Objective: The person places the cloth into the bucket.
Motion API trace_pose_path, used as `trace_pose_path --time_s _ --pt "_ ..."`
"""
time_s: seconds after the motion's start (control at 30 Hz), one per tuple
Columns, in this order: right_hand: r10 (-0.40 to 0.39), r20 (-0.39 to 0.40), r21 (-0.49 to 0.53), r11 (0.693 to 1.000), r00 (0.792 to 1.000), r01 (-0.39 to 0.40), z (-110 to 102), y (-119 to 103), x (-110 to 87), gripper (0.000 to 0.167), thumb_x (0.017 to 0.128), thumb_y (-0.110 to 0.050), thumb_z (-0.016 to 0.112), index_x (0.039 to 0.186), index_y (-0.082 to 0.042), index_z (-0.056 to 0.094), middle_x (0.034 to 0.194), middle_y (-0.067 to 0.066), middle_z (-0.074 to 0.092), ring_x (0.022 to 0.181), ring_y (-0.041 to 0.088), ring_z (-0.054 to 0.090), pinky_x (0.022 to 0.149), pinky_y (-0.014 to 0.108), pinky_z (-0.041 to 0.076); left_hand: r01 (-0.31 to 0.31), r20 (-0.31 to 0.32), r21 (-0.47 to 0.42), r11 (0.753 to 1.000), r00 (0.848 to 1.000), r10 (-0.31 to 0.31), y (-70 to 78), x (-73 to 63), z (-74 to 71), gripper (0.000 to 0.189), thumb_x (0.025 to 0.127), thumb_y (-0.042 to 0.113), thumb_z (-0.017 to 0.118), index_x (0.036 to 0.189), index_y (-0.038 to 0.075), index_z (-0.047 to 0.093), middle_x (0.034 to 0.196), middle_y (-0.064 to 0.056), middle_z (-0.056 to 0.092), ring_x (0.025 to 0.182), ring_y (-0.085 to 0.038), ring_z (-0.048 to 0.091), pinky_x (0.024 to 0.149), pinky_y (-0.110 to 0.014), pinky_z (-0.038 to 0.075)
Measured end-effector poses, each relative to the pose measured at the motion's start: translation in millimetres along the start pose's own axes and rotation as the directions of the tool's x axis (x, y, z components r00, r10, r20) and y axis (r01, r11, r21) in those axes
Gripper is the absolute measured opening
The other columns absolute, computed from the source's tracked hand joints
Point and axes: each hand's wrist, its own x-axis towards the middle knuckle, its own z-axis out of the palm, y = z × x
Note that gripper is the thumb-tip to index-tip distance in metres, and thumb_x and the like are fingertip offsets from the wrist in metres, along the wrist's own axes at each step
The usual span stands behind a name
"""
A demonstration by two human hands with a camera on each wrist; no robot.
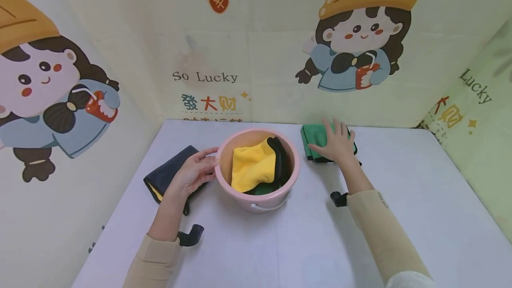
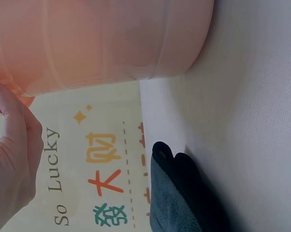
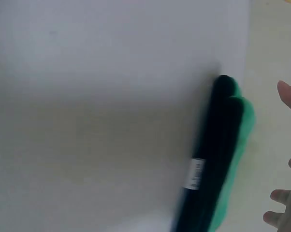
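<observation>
A pink bucket with a white handle stands upright on the table. Inside it lies a yellow cloth with a black edge, with some dark green fabric under it. My left hand holds the bucket's left rim with bent fingers. A folded dark navy cloth with a yellow underside lies behind that hand, partly covered by it. My right hand hovers with spread fingers over a folded green cloth at the back. In the right wrist view, a gap shows between the fingers and this black-edged green cloth.
The white table ends at a printed backdrop close behind the bucket and green cloth. Fabric with cartoon prints also hangs along the left and right sides. A dark curved piece sits at each wrist, the left piece lower in view.
</observation>
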Motion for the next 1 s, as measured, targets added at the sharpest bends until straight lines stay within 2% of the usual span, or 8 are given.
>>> trace_pose_path --time_s 0.3,0.53,0.77,1.0 --pt "0.076 0.114 -0.011 0.997 0.991 -0.075 34 14 1.5 0.099 0.076 -0.066 0.052 0.146 -0.009 0.011 0.145 0.03 0.01 0.131 0.052 0.005 0.098 0.069 0.004 -0.007 0.0 0.002 1.0 1.0 0.007 -0.8 1.0 0.5 0.056 0.086 0.01 0.063 0.136 0.007 0.039 0.097 0.0 0.064 0.073 -0.015 0.063 0.071 -0.027 0.053" --pt "0.111 0.191 -0.02 0.994 0.975 -0.109 48 18 3.4 0.099 0.076 -0.07 0.047 0.146 -0.008 0.013 0.143 0.032 0.012 0.129 0.053 0.008 0.096 0.07 0.003 0.0 -0.005 -0.001 1.0 1.0 0.0 -1.5 1.5 0.1 0.056 0.085 0.011 0.064 0.136 0.007 0.039 0.097 0.0 0.064 0.072 -0.015 0.062 0.07 -0.027 0.053" --pt "0.107 0.168 -0.03 0.994 0.98 -0.104 51 14 6.8 0.089 0.079 -0.06 0.052 0.142 -0.005 0.021 0.137 0.031 0.022 0.122 0.052 0.02 0.093 0.069 0.012 -0.003 -0.018 0.01 1.0 1.0 0.003 -2.1 0.9 -0.3 0.057 0.085 0.012 0.064 0.136 0.008 0.039 0.097 0.0 0.064 0.072 -0.015 0.062 0.07 -0.027 0.053" --pt "0.084 0.134 0.0 0.996 0.987 -0.085 51 10 7.6 0.073 0.085 -0.041 0.057 0.138 -0.001 0.028 0.132 0.031 0.027 0.118 0.052 0.024 0.093 0.067 0.014 -0.011 0.005 -0.042 0.999 1.0 0.011 -1.6 0.6 -1.4 0.057 0.085 0.008 0.064 0.136 0.007 0.039 0.099 -0.003 0.063 0.072 -0.016 0.063 0.068 -0.027 0.053"
